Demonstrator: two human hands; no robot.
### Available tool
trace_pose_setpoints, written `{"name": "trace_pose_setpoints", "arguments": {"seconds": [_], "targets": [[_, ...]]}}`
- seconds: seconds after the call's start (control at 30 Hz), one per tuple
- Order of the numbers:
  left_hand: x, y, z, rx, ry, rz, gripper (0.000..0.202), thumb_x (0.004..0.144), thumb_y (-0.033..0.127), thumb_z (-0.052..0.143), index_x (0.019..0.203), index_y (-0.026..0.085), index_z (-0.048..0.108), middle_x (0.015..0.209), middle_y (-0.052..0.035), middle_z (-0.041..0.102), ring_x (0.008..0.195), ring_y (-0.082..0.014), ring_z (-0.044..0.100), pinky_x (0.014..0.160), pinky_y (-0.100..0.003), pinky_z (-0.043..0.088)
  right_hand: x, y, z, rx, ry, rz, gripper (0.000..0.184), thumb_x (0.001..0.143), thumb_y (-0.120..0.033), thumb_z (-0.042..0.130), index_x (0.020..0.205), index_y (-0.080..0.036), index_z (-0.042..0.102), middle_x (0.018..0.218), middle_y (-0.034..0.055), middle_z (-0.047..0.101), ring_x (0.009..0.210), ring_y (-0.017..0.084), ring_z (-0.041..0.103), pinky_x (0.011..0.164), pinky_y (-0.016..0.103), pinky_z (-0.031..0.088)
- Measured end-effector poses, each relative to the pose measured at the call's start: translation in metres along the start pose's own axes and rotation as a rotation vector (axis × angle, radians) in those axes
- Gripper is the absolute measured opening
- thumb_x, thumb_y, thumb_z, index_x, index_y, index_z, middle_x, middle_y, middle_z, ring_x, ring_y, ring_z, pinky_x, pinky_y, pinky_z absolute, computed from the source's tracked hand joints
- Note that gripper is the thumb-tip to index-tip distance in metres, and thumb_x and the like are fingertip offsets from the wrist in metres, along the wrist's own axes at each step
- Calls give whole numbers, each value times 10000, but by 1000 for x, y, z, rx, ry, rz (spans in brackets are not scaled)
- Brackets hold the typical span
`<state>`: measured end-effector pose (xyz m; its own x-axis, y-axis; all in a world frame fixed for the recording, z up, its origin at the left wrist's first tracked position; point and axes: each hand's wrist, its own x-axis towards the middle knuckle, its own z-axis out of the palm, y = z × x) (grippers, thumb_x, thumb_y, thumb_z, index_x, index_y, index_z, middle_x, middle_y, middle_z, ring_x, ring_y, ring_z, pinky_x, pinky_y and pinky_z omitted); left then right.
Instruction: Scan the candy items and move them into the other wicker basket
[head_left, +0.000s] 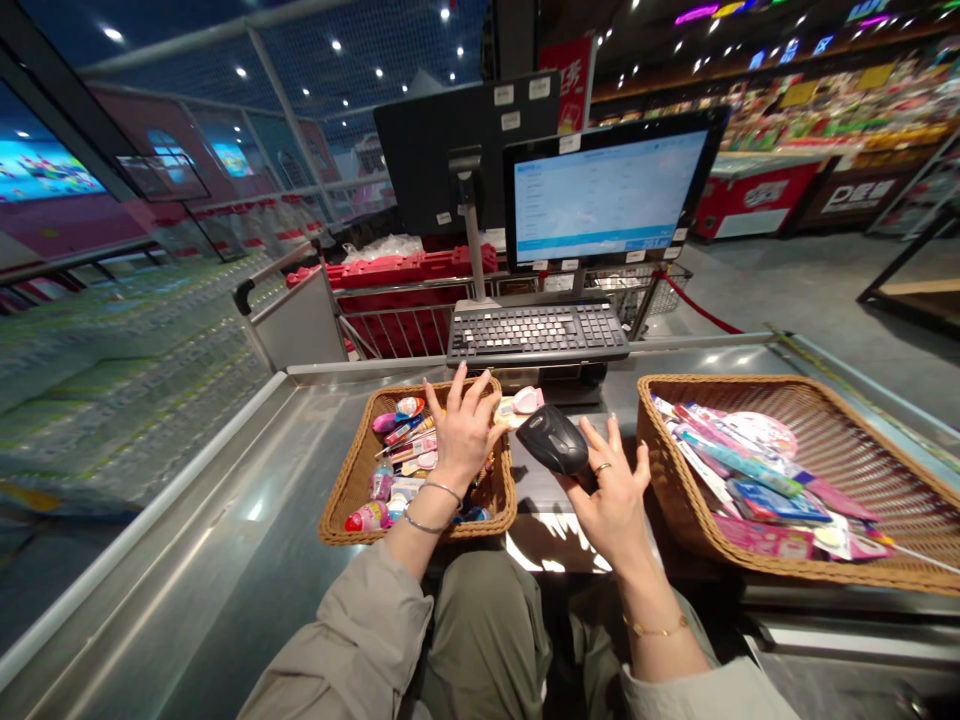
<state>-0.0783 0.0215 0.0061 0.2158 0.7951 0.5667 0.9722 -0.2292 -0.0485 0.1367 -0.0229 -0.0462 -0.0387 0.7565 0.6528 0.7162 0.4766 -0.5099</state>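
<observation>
My left hand (461, 430) is over the smaller wicker basket (341, 490), fingers spread and palm down. Several small toys and packaged sweets lie in that basket, among them a pink-and-red egg-shaped one (367, 517). Just past my left thumb is a small pink-and-yellow item (523, 402); whether the thumb touches it I cannot tell. A black barcode scanner (553, 440) sits between my hands. Beside its right end is my right hand (611, 495), fingers apart, the thumb close under the scanner. Any contact there is unclear, and the scanner's underside is hidden.
To the right, a larger wicker basket (885, 440) holds several flat colourful packages (742, 460). Behind the scanner stand a black keyboard (536, 332) and a lit monitor (607, 195). A metal counter (262, 480) spans the front. Stacked bottles (127, 350) stand at left.
</observation>
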Motion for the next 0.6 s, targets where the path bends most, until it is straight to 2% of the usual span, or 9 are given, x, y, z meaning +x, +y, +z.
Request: {"name": "trace_pose_setpoints", "arguments": {"seconds": [0.17,0.37,0.6], "targets": [[-1,0,3,-20,57,24,379,896,453,653,1219,255,661,1476,-83,549,1492,-379,287,1182,-745,-32,0,1,0,1,2,-3,257,893,-330,586,1119,-209,608,1419,130,593,1465,392,346,1139,753,129],[-1,-1,8,-55,184,51,359,841,392,739,1158,236,675,1409,-89,613,1458,-378,359,1182,-746,-19,0,1,1,-4,5,-4,277,899,-332,581,1143,-206,611,1416,127,597,1465,390,346,1146,746,127],[-1,-1,9,-55,203,60,348,840,388,741,1148,238,680,1404,-99,614,1448,-387,375,1178,-752,-7,-1,2,2,-1,12,-3,268,897,-340,591,1132,-213,612,1424,115,591,1465,394,344,1143,750,125]]}}
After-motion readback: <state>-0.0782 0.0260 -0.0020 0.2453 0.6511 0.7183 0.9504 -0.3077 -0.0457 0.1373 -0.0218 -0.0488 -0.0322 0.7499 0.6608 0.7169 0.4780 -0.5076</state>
